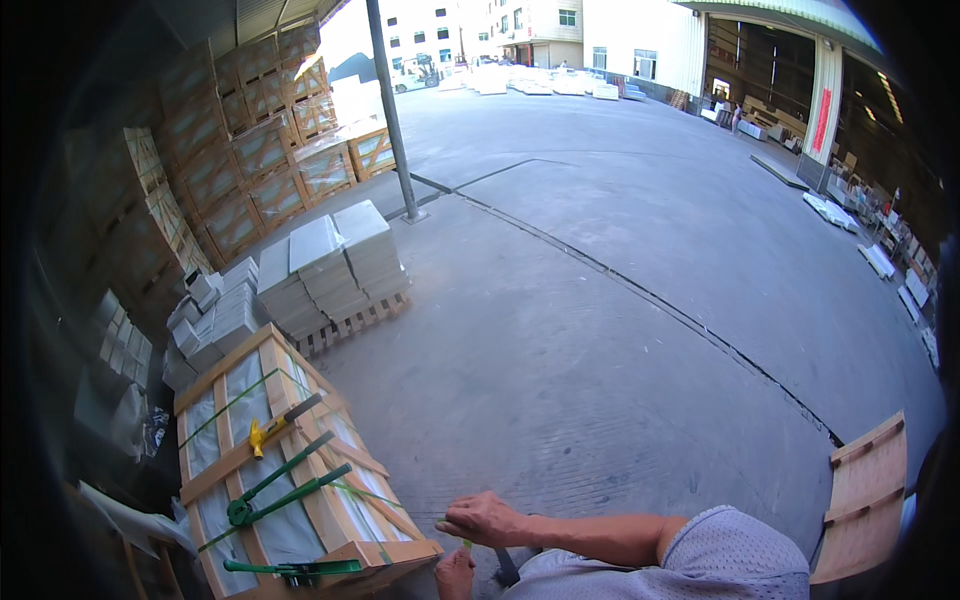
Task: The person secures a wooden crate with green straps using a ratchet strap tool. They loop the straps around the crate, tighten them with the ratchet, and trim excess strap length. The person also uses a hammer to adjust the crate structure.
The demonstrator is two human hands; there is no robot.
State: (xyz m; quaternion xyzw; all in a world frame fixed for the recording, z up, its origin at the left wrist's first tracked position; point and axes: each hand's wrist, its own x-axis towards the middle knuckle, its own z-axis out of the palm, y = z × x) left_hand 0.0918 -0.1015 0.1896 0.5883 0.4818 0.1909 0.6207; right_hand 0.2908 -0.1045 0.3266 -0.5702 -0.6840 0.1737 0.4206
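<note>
My right hand is closed just past the near right corner of a wooden crate, a thin bit of something showing at its fingertips. My left hand, also closed, is right below it. A short yellow-green strip shows between the two hands; what the right fingers grip is hidden. Lying on the crate are a hammer with a yellow head and dark handle, a green long-handled strapping tool and another green metal tool. Green straps run around the crate.
Behind the crate, pale slabs stand stacked on a pallet, beside white boxes. Stacked crates fill the far left near a metal post. A wooden panel is at right. A groove crosses the concrete floor.
</note>
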